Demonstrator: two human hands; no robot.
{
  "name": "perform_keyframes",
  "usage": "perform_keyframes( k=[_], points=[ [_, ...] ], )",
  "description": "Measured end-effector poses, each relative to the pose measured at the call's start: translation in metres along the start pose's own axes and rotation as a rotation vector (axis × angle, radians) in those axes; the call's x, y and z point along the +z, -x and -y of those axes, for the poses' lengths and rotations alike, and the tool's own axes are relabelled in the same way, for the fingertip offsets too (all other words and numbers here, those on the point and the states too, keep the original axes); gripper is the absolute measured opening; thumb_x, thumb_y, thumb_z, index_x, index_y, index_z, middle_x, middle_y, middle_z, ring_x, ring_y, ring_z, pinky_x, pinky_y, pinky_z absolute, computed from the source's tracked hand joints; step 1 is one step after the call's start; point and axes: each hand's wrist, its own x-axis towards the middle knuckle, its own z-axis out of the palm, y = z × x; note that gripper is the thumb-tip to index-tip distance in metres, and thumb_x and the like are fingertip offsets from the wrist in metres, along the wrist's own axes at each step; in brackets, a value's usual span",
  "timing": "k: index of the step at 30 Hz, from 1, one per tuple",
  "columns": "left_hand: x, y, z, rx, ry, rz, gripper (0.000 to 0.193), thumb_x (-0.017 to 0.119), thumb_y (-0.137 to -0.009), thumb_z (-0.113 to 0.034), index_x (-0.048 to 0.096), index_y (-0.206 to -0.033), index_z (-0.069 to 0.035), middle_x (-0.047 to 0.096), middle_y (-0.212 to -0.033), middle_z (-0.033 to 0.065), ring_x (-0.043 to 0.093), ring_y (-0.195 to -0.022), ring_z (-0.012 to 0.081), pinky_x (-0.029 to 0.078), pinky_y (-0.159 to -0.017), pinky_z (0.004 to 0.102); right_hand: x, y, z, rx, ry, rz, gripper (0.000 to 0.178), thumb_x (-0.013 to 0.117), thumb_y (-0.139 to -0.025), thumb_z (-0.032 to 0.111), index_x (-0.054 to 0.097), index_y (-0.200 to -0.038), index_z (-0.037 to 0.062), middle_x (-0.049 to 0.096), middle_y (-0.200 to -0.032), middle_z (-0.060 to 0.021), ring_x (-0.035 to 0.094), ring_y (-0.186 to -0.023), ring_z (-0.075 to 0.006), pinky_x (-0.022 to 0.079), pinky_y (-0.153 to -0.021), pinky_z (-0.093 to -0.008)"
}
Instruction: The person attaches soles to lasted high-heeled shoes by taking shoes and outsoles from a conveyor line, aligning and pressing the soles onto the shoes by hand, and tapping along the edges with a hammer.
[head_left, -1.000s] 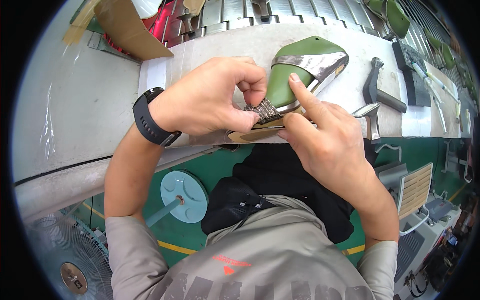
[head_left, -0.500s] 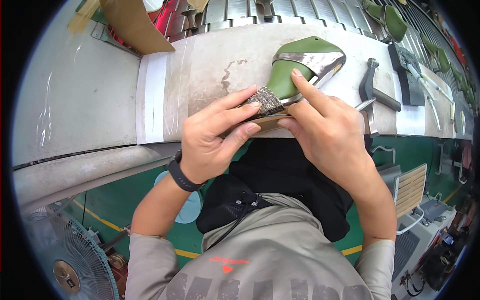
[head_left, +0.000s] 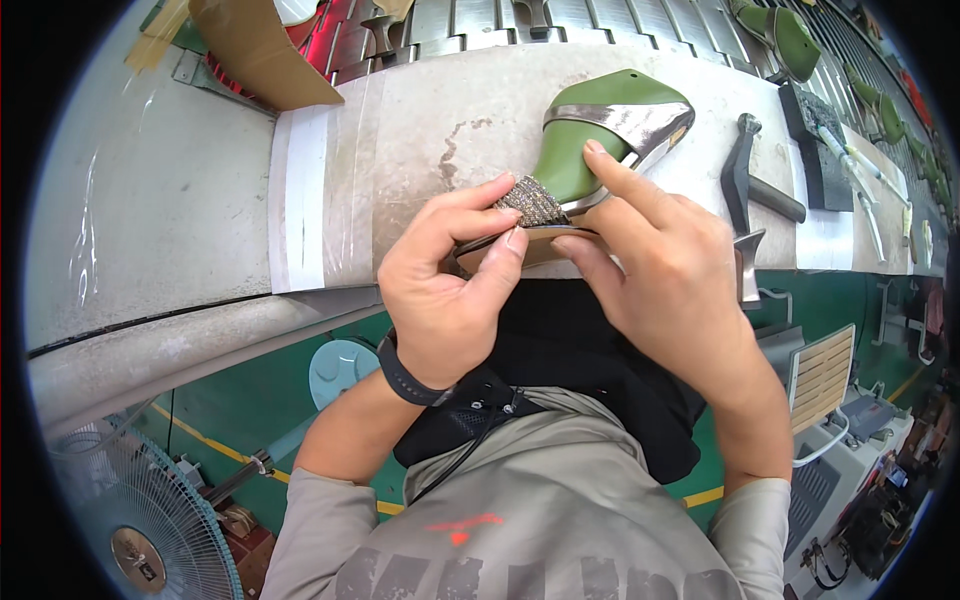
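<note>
A green shoe last [head_left: 572, 165] lies over the bench edge, its heel end away from me. It carries a glittery woven strap [head_left: 533, 200] across its front part and a thin tan sole [head_left: 542, 247] against its underside. My left hand [head_left: 445, 275] pinches the strap and the sole's edge, fingers on the strap and thumb below on the sole. My right hand [head_left: 670, 250] grips the last, with the index finger stretched along its green side and the thumb near the sole. Its other fingertips are partly hidden.
A hammer [head_left: 738, 175] lies to the right, with a metal tool [head_left: 748, 265] at the bench edge. Beyond are a black block [head_left: 818, 145] and thin brush-like sticks [head_left: 852, 170]. More lasts [head_left: 795, 45] sit on the slatted metal conveyor [head_left: 600, 15]. A fan [head_left: 140, 520] stands lower left.
My left hand has shifted slightly right and turned at the wrist, its thumb moving up to the sole's edge. More of the sole's underside shows. My right hand stays nearly in place.
</note>
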Motion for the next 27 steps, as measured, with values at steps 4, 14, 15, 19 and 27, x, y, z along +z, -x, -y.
perform_keyframes(
  k=[4,14,15,19,27],
  points=[
    [-0.011,-0.016,-0.011,0.023,-0.106,0.210,0.033,0.072,-0.094,0.006,0.072,-0.127,0.002,0.068,-0.139,0.0228,0.067,-0.127,0.0269,0.052,-0.107,0.0365,-0.011,-0.002,-0.019,-0.084,0.031,0.039,0.026,0.086,-0.080,0.017,0.064,-0.084,0.0045,0.070,-0.132,-0.0222,0.072,-0.073,-0.0305,0.058,-0.068,-0.0391],
    [-0.009,-0.033,0.002,0.394,-0.348,0.376,0.034,0.075,-0.094,0.003,0.073,-0.128,0.002,0.070,-0.137,0.0243,0.071,-0.123,0.0370,0.056,-0.104,0.0394,-0.006,-0.004,-0.036,-0.249,0.018,0.052,0.018,0.078,-0.085,0.018,0.064,-0.088,0.0083,0.070,-0.134,-0.0204,0.073,-0.072,-0.0259,0.057,-0.069,-0.0365],
    [-0.009,-0.035,0.001,0.429,-0.378,0.374,0.033,0.075,-0.093,0.003,0.073,-0.126,0.002,0.071,-0.135,0.0244,0.071,-0.123,0.0374,0.056,-0.103,0.0398,-0.006,-0.004,-0.035,-0.211,-0.002,0.051,0.021,0.081,-0.082,0.016,0.063,-0.085,0.0066,0.070,-0.135,-0.0187,0.071,-0.072,-0.0284,0.057,-0.069,-0.0393],
    [-0.006,-0.038,-0.001,0.479,-0.434,0.365,0.031,0.077,-0.090,0.006,0.074,-0.120,0.003,0.073,-0.130,0.0247,0.073,-0.118,0.0380,0.057,-0.101,0.0410,-0.008,-0.006,-0.032,-0.141,-0.010,0.095,0.023,0.082,-0.082,0.015,0.062,-0.080,0.0047,0.072,-0.133,-0.0173,0.071,-0.072,-0.0317,0.058,-0.070,-0.0415],
    [0.017,-0.035,-0.025,0.274,-0.473,0.243,0.020,0.081,-0.084,0.007,0.073,-0.102,0.002,0.076,-0.114,0.0215,0.075,-0.108,0.0355,0.059,-0.093,0.0390,-0.014,-0.009,-0.028,-0.069,0.010,0.142,0.022,0.082,-0.081,0.016,0.063,-0.080,0.0039,0.074,-0.130,-0.0169,0.072,-0.074,-0.0314,0.059,-0.076,-0.0421]
  ],
)
